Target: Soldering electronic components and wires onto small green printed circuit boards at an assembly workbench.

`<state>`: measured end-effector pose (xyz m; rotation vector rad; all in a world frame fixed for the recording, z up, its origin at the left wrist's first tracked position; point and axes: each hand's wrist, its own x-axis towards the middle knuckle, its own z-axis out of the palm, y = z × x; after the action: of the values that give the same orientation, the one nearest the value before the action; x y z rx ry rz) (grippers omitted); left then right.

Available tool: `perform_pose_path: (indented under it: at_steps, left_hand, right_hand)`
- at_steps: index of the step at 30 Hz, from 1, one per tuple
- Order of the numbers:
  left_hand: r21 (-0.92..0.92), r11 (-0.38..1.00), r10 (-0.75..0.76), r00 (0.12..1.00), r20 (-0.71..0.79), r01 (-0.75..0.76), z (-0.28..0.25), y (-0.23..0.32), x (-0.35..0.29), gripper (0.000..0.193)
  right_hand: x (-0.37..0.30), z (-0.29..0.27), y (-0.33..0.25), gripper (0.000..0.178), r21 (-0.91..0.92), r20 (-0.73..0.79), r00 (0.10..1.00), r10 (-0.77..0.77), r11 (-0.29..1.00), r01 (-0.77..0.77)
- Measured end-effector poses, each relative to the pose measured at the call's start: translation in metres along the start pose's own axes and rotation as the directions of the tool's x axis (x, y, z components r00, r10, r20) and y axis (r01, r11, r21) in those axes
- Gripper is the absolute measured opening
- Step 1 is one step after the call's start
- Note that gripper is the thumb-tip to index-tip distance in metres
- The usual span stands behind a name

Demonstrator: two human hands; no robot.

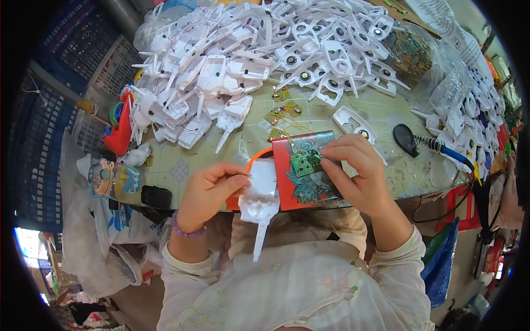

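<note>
My right hand (pixel 359 171) pinches a small green circuit board (pixel 305 164) by its right end, above a red and dark patterned box or book (pixel 282 182). Thin yellow wires run up from the board toward the table. Close to the table's front edge, my left hand (pixel 218 190) has thumb and forefinger closed at the left side of a white plastic housing (pixel 259 207). What those fingertips hold is too small to make out. The housing's narrow handle points down toward my lap. An orange curved strip (pixel 258 157) shows behind it.
White housings (pixel 212 77) pile up across the back, some with black round parts. One white frame (pixel 353 124) lies apart. A blue-handled soldering iron (pixel 450 153) rests at right near a black round piece (pixel 406 140). A jar (pixel 127 179) and black block (pixel 156 196) stand left.
</note>
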<state>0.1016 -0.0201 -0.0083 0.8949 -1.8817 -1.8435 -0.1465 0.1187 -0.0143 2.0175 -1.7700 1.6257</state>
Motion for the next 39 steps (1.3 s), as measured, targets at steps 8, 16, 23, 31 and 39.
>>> perform_pose_path:
  at_steps: [8, 16, 23, 31, 39]
  left_hand:
    - [-0.13, 0.989, 0.077, 0.996, 0.042, -0.071, -0.039, 0.016, -0.016, 0.016]
    - [0.037, 0.983, 0.137, 0.86, 0.492, -0.178, -0.06, 0.072, -0.001, 0.013]
    - [0.11, 0.992, -0.078, 0.98, 0.18, 0.059, -0.035, 0.072, 0.012, 0.015]
    - [0.15, 0.983, 0.1, 0.994, 0.05, -0.107, 0.026, 0.024, 0.01, 0.013]
    - [0.364, 0.836, 0.429, 0.903, 0.034, -0.411, 0.048, 0.004, 0.016, 0.013]
  right_hand:
    - [0.0, 0.017, -0.032, 0.036, -0.05, 0.18, 0.936, -0.304, 0.947, 0.317]
    - [0.055, 0.034, -0.036, 0.071, 0.255, 0.555, 0.789, -0.263, 0.957, 0.139]
    - [0.011, 0.037, -0.056, 0.042, 0.059, 0.448, 0.839, -0.308, 0.947, 0.316]
    - [-0.029, 0.055, -0.042, 0.023, -0.261, 0.259, 0.868, -0.423, 0.835, 0.484]
    - [-0.037, 0.017, -0.02, 0.026, -0.436, -0.118, 0.993, -0.001, 0.898, -0.051]
